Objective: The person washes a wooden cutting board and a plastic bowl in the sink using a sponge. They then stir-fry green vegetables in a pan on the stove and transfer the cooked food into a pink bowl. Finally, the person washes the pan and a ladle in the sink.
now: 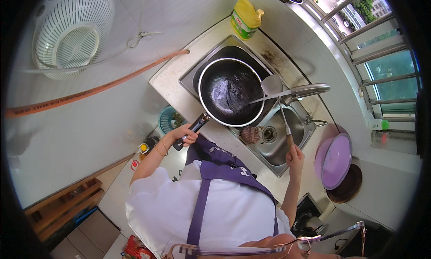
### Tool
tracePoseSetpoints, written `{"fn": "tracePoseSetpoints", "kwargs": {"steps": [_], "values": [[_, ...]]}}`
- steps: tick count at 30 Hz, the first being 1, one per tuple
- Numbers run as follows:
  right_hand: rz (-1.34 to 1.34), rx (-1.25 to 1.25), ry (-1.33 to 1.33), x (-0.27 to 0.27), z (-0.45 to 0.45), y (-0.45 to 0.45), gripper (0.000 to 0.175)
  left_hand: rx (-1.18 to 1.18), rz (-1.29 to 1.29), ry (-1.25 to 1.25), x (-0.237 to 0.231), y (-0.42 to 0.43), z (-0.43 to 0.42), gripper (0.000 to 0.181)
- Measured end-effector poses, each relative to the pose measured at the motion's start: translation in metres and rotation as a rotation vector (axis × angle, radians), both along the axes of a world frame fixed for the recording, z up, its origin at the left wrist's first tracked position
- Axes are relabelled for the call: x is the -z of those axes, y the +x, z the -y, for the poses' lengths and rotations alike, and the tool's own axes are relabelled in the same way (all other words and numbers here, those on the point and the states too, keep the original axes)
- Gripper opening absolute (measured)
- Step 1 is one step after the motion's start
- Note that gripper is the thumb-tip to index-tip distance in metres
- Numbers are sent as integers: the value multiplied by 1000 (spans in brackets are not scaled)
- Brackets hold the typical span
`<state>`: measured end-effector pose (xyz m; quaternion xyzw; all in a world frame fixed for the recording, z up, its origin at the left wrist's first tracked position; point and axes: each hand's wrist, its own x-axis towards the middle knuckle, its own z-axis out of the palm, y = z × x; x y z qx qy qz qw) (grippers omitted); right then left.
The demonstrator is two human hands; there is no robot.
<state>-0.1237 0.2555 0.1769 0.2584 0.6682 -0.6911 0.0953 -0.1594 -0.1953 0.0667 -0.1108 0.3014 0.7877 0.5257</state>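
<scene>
My left hand (186, 133) grips the black handle (198, 123) of a wok (229, 94) with a dark interior and pale rim. The wok is over the metal-framed counter unit, partly covering the sink (284, 134). From the curved faucet (308, 89), a stream of water reaches into the wok, where the dark surface shines wet. In my right hand (295, 157) is the wooden handle of a metal wok spatula (284, 115). Its broad blade is by the wok's right rim, beside the stream. A brownish-pink mesh-like ball (250, 135) lies in the sink near the drain.
A yellow detergent jug (246, 19) stands at the back corner. The purple basin (336, 161) leans at the right, before a round brown board (350, 186). An orange hose (101, 87) runs along the left wall below a white colander (74, 30). A teal basket (165, 119) sits below the counter.
</scene>
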Motion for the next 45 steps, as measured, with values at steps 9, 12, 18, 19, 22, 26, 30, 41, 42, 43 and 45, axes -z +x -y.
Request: {"fn": "tracePoseSetpoints", "kwargs": {"steps": [9,12,18,19,22,26,30,41,42,43,45], "values": [[2,-6,19,-22,1,-14,28,-48,133,263,40,-11,-13,13],[-16,20,53,-25,2,-12,27,-41,177,411,53,-23,-27,11],[-36,50,9,-12,-9,4,30,44,199,237,31,-49,-32,7],[-46,50,-7,-11,-7,5,30,43,198,183,27,-53,-30,7],[-67,46,-2,-3,-5,11,29,78,148,-25,4,-67,-23,9],[-57,50,-26,10,0,13,27,135,-77,-464,-57,-81,-36,15],[-68,-21,-44,23,-1,17,29,171,-342,-741,-81,-81,-43,15],[-84,58,-86,39,-2,35,31,167,-441,-856,-112,-72,-43,18],[-90,69,-72,39,-2,35,31,171,-406,-824,-111,-71,-42,17],[-96,80,-57,39,-2,35,31,150,-339,-756,-109,-69,-42,15],[-76,80,-91,34,-4,34,31,111,-206,-619,-101,-66,-42,12]]}}
